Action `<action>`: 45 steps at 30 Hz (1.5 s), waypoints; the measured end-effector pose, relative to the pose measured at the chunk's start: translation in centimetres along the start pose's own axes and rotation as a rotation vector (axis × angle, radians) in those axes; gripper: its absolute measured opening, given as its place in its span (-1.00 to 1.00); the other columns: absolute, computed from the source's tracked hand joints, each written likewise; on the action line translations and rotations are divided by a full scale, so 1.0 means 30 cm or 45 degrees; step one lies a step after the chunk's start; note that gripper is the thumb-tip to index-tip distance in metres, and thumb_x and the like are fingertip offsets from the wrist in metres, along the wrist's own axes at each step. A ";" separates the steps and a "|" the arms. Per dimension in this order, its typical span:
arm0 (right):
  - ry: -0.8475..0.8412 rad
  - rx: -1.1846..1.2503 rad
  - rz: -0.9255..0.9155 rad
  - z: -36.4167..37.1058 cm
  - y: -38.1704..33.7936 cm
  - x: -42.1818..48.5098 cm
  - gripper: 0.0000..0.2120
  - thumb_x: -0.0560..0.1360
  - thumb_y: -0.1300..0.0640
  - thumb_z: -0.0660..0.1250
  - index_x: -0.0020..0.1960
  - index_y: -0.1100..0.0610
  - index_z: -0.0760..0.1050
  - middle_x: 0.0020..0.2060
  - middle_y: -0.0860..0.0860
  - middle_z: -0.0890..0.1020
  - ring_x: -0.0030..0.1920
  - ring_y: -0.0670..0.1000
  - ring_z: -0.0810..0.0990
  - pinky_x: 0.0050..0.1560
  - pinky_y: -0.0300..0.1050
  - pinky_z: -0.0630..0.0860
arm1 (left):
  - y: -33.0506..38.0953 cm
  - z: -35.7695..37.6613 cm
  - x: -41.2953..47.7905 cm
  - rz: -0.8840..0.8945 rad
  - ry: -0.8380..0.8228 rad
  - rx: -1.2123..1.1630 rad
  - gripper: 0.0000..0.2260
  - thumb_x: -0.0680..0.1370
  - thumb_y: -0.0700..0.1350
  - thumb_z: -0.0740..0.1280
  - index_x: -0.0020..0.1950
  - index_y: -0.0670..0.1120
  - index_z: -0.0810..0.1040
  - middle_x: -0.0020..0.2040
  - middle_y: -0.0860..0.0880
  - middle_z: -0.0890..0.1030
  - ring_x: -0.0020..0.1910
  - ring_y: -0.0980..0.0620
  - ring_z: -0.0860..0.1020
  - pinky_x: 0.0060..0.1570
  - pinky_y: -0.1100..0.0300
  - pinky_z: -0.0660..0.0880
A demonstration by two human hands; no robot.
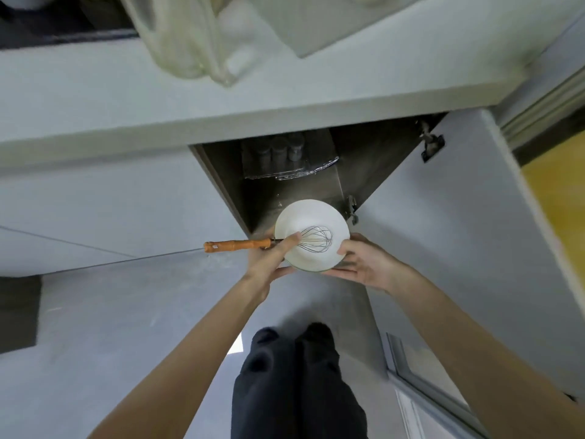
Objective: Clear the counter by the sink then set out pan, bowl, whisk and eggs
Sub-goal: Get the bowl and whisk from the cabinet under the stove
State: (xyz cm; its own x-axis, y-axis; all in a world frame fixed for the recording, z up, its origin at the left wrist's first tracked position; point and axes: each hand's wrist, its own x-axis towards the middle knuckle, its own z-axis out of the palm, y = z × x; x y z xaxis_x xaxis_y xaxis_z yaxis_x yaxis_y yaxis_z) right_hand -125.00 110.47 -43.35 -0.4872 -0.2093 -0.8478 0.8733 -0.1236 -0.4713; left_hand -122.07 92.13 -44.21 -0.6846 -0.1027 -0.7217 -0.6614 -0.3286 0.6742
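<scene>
Holding white round ceramic bowl (308, 213) between both hands, low down, just in front of open dark-lined base cabinet (364, 160). Carrying metal wire whisk with orange wooden handle (240, 245) in bowl: wire head lying against inner wall, handle poking out over left rim, roughly level, pointing left.

Gripping with left hand (269, 261) at left rim: thumb hooked over rim and pressed down on whisk neck, fingers curled beneath bowl. Cupping with right hand (364, 264) at right side: thumb resting on rim, fingers reaching under base. Both arms bare, stretched forward and down. Bowl resting on no surface, held in air over pale grey floor (126, 327).

Noted inside cabinet: short row of dark-lidded jars (278, 150) at back, glinting wire shelf (291, 174) just below them; contents too dim to tell.

Noted to right: pale grey cabinet door (459, 232) swung wide open, metal hinge (432, 145) at its upper inner edge.

Noted above cabinet: pale grey countertop (126, 90) running across view, front edge overhanging cabinet opening. Lying on it, crumpled whitish translucent bag (190, 36), blurred.

Noted below hands: legs in dark trousers (297, 375), standing on floor, close to cabinet front.
</scene>
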 end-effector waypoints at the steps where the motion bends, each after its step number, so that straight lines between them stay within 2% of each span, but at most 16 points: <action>1: -0.016 -0.021 0.008 0.018 -0.018 -0.059 -0.71 0.48 0.38 0.16 0.12 0.16 0.48 0.08 0.21 0.62 0.00 0.18 0.64 -0.18 -0.02 0.65 | 0.026 -0.004 -0.052 -0.003 0.003 -0.007 -0.67 0.43 -0.12 0.48 0.15 0.02 0.53 0.09 -0.07 0.62 0.10 -0.06 0.60 -0.21 0.10 0.64; 5: -0.032 -0.052 0.036 0.095 -0.095 -0.301 -0.78 0.51 0.33 0.19 0.11 0.18 0.49 0.04 0.22 0.62 -0.10 0.16 0.67 -0.25 -0.07 0.64 | 0.152 -0.019 -0.268 -0.011 0.013 -0.022 -0.52 0.39 -0.11 0.51 0.27 0.02 0.47 0.15 -0.07 0.60 0.13 -0.08 0.58 -0.18 0.07 0.63; 8: 0.034 -0.059 -0.003 0.130 -0.138 -0.445 -0.80 0.53 0.27 0.23 0.14 0.20 0.48 0.04 0.22 0.59 -0.11 0.18 0.65 -0.18 -0.03 0.66 | 0.245 -0.019 -0.400 -0.012 0.017 -0.019 -0.53 0.39 -0.13 0.51 0.24 0.04 0.46 0.09 -0.07 0.61 0.10 -0.07 0.59 -0.18 0.06 0.64; 11: 0.109 0.012 -0.118 0.140 -0.158 -0.549 -0.82 0.54 0.23 0.26 0.14 0.13 0.42 -0.06 0.14 0.60 -0.13 0.14 0.63 -0.11 -0.03 0.65 | 0.315 -0.011 -0.485 0.008 -0.022 -0.021 -0.56 0.41 -0.15 0.49 0.22 0.05 0.44 0.06 -0.07 0.61 0.09 -0.06 0.60 -0.21 0.09 0.63; 14: 0.128 0.069 -0.202 0.131 -0.169 -0.645 -0.80 0.57 0.18 0.26 0.19 0.11 0.43 0.08 0.15 0.57 -0.06 0.14 0.62 -0.08 -0.07 0.60 | 0.366 0.010 -0.545 0.028 -0.066 -0.009 -0.61 0.41 -0.16 0.49 0.15 0.08 0.45 0.08 -0.08 0.60 0.09 -0.07 0.59 -0.24 0.08 0.62; 17: 0.179 0.108 -0.243 0.096 -0.173 -0.727 -0.77 0.58 0.16 0.24 0.22 0.15 0.46 0.18 0.15 0.54 0.00 0.16 0.61 0.00 -0.07 0.57 | 0.394 0.044 -0.582 0.037 -0.121 0.036 -0.60 0.41 -0.15 0.49 0.17 0.07 0.45 0.08 -0.08 0.61 0.10 -0.08 0.59 -0.15 0.00 0.64; 20: 0.272 0.117 -0.334 0.034 -0.168 -0.794 -0.85 0.58 0.15 0.24 0.11 0.12 0.51 0.17 0.13 0.58 0.04 0.16 0.61 0.08 -0.04 0.54 | 0.410 0.093 -0.616 0.031 -0.160 0.058 -0.56 0.40 -0.16 0.50 0.23 0.02 0.46 0.05 -0.06 0.61 0.10 -0.09 0.60 -0.13 -0.03 0.64; 25: 0.506 -0.162 -0.500 -0.101 -0.144 -0.887 -0.77 0.58 0.05 0.26 0.19 0.08 0.53 0.12 0.01 0.63 0.06 0.06 0.62 0.02 -0.13 0.56 | 0.397 0.185 -0.660 0.029 -0.200 0.083 -0.55 0.41 -0.16 0.49 0.26 -0.02 0.45 0.14 -0.11 0.58 0.11 -0.07 0.59 -0.19 0.03 0.64; 29: 0.661 -0.369 -0.568 -0.254 -0.111 -0.933 -0.80 0.59 0.01 0.24 0.15 0.00 0.54 0.16 -0.04 0.59 0.13 0.00 0.56 0.16 -0.10 0.48 | 0.365 0.284 -0.699 0.034 -0.214 0.089 -0.55 0.41 -0.15 0.49 0.26 -0.02 0.45 0.16 -0.11 0.58 0.12 -0.07 0.59 -0.23 0.07 0.63; 33: 0.743 -0.522 -0.548 -0.353 -0.070 -0.946 -0.71 0.63 0.02 0.14 0.30 0.04 0.45 0.26 -0.02 0.50 0.14 -0.03 0.48 0.00 -0.21 0.40 | 0.332 0.353 -0.725 0.027 -0.188 0.100 -0.57 0.42 -0.15 0.48 0.25 -0.02 0.45 0.13 -0.10 0.58 0.08 -0.07 0.60 -0.24 0.07 0.64; 36: 0.677 -0.599 -0.517 -0.405 -0.048 -0.943 -0.61 0.66 -0.01 0.04 0.44 0.05 0.30 0.41 -0.02 0.36 0.38 0.01 0.34 0.30 -0.14 0.27 | 0.299 0.388 -0.738 0.027 -0.158 0.107 -0.54 0.43 -0.15 0.47 0.29 -0.03 0.43 0.12 -0.11 0.59 0.04 -0.09 0.61 -0.28 0.08 0.63; 38: 0.615 -0.597 -0.464 -0.430 -0.038 -0.934 -0.57 0.66 -0.05 -0.02 0.48 0.06 0.23 0.45 -0.03 0.29 0.45 0.00 0.24 0.37 -0.12 0.18 | 0.277 0.399 -0.746 0.032 -0.141 0.115 -0.53 0.43 -0.14 0.47 0.30 -0.02 0.43 0.14 -0.13 0.60 0.04 -0.12 0.62 -0.30 0.09 0.62; 41: 0.591 -0.488 -0.396 -0.439 -0.029 -0.917 -0.53 0.65 -0.12 -0.03 0.48 0.03 0.24 0.42 -0.04 0.32 0.42 0.03 0.29 0.37 -0.10 0.19 | 0.248 0.402 -0.761 0.035 -0.096 0.128 -0.51 0.43 -0.13 0.47 0.32 -0.02 0.41 0.14 -0.14 0.60 0.01 -0.12 0.62 -0.31 0.10 0.62; 43: 0.616 -0.423 -0.389 -0.448 -0.014 -0.890 -0.53 0.62 -0.19 0.00 0.44 -0.02 0.28 0.40 -0.01 0.39 0.37 0.07 0.37 0.41 0.04 0.26 | 0.235 0.401 -0.773 0.038 -0.059 0.126 -0.51 0.44 -0.13 0.47 0.32 -0.02 0.40 0.13 -0.13 0.59 -0.01 -0.10 0.62 -0.32 0.11 0.62; 45: 0.613 -0.375 -0.380 -0.461 0.003 -0.853 -0.58 0.60 -0.21 -0.01 0.38 -0.09 0.32 0.35 0.03 0.46 0.31 0.10 0.45 0.37 0.15 0.33 | 0.229 0.394 -0.783 0.046 -0.027 0.126 -0.52 0.44 -0.13 0.47 0.31 -0.01 0.40 0.12 -0.12 0.57 -0.01 -0.09 0.61 -0.34 0.12 0.61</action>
State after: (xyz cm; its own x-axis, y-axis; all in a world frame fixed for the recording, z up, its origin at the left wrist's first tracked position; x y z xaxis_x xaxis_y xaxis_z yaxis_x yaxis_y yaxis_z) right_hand -112.36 129.24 -25.05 -0.7125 0.2604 -0.6515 0.6986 0.1769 -0.6933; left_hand -114.16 103.37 -20.78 -0.7139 -0.0928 -0.6941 -0.6627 -0.2309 0.7124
